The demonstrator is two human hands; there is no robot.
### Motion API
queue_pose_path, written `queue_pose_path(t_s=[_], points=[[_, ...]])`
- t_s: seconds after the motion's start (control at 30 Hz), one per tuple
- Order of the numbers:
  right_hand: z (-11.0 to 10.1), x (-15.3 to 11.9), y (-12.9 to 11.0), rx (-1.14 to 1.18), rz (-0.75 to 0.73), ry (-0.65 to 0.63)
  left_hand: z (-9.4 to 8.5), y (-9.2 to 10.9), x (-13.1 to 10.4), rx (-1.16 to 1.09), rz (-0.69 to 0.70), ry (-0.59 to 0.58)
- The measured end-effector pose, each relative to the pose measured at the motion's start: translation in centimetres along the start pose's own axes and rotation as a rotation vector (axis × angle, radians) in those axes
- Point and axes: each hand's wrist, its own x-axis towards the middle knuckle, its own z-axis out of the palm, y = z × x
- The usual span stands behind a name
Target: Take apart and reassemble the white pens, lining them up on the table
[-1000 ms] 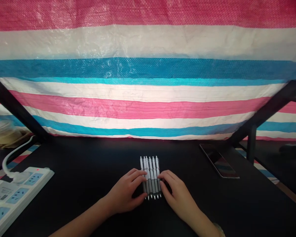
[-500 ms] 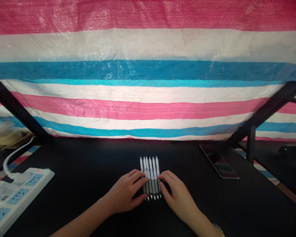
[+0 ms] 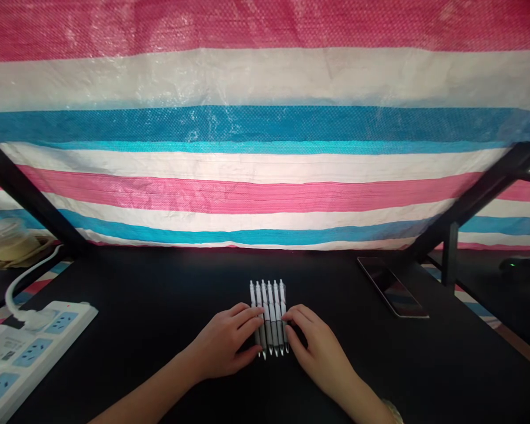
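A row of several white retractable pens [image 3: 271,315] with grey grips lies side by side on the black table, clickers pointing away and metal tips toward me. At the left side of the row, my left hand [image 3: 227,341] rests with its thumb and fingers apart, fingertips over the leftmost pens, hiding part of them. My right hand [image 3: 315,347] is curved along the right side, its fingertips and thumb touching or very near the rightmost pen, with a gap between thumb and index finger. Neither hand is wrapped round a pen.
A white power strip [image 3: 48,353] with a plugged-in cable lies on the left. To the right is a dark phone [image 3: 393,287]. A striped plastic sheet [image 3: 265,194] hangs behind the black table [image 3: 159,288], between slanted black bars. A clear cup [image 3: 9,238] stands far left.
The pens at the left of the row have shifted very slightly left, and my left fingertips with them. My right hand stays at the right side of the row.
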Motion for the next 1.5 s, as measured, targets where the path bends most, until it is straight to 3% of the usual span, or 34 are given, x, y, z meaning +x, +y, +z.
queue_pose_path(t_s=[0.33, 0.7, 1.07, 1.5], points=[[0.3, -0.1, 0.2, -0.012, -0.003, 0.023, 0.0, -0.2, 0.0, 0.116, 0.073, 0.039], [0.2, -0.2, 0.3, 0.003, 0.024, 0.032, 0.5, -0.4, -0.1, 0.068, 0.048, 0.032], [0.1, -0.2, 0.2, 0.014, 0.022, 0.030, 1.6, 0.3, -0.2, 0.124, 0.021, 0.124], [0.2, -0.1, 0.1, 0.013, 0.021, 0.024, 1.4, 0.8, 0.1, 0.186, 0.241, 0.220]])
